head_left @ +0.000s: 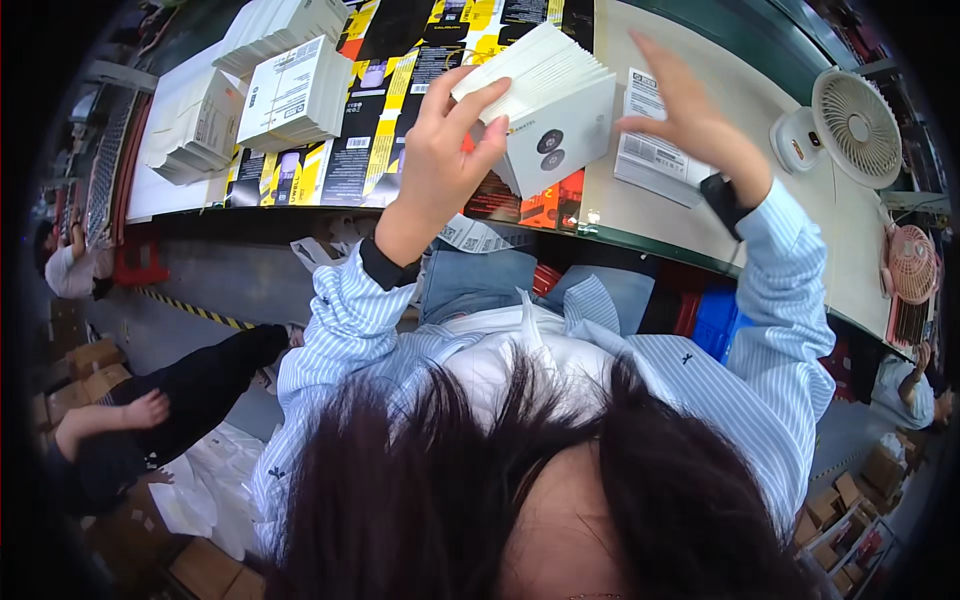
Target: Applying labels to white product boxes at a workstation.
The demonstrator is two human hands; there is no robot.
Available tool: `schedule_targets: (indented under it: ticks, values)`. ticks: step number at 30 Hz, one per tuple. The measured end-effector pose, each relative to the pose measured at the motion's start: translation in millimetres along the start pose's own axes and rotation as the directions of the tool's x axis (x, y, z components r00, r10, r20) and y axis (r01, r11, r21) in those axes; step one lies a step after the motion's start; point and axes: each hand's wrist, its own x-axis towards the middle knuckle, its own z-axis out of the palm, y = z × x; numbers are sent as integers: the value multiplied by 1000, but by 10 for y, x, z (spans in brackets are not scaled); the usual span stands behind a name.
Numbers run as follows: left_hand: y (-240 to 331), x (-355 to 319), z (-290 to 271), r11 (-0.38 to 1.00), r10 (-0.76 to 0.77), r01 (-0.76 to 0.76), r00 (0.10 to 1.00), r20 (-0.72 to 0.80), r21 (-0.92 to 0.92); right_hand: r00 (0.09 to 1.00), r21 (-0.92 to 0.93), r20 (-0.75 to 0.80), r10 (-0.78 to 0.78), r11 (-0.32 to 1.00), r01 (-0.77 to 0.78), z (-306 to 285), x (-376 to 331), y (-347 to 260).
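Observation:
My left hand point(450, 140) is closed on the near left edge of a fanned stack of flat white folded boxes point(565, 135). The stack stands tilted above the table, its near face printed with two dark round shapes. To the right of it, my right hand point(690, 120) is raised with thumb and fingers apart and nothing between them. Below that hand, another pile of flat white boxes point(645, 165) with printed labels lies on the table. Dark bands circle both wrists.
Fanned white stacks point(290, 95) stand at the far left. Yellow and black printed sheets point(375, 130) cover the table's middle. A white fan point(855, 125) stands at the right, a pink fan point(910, 262) beyond the edge. Another person's arm point(110, 420) is at lower left.

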Motion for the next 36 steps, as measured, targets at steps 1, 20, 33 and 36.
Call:
schedule_targets:
  ticks: [1,20,33,36]
  values:
    - [6,-8,8,1000,0,0,1000,-13,-3,1000,144,8,13,990,-14,86,-13,-149]
    - [870,101,-540,592,803,-795,569,176,-129,991,713,127,-33,-692,-114,-320,-745,-1051]
    - [789,109,62,225,-297,708,704,645,-669,634,889,72,770,-338,310,88,-945,-1290]
    - [987,-3,327,123,-426,564,773,470,-817,605,784,13,796,-384,488,305,-853,-1478]
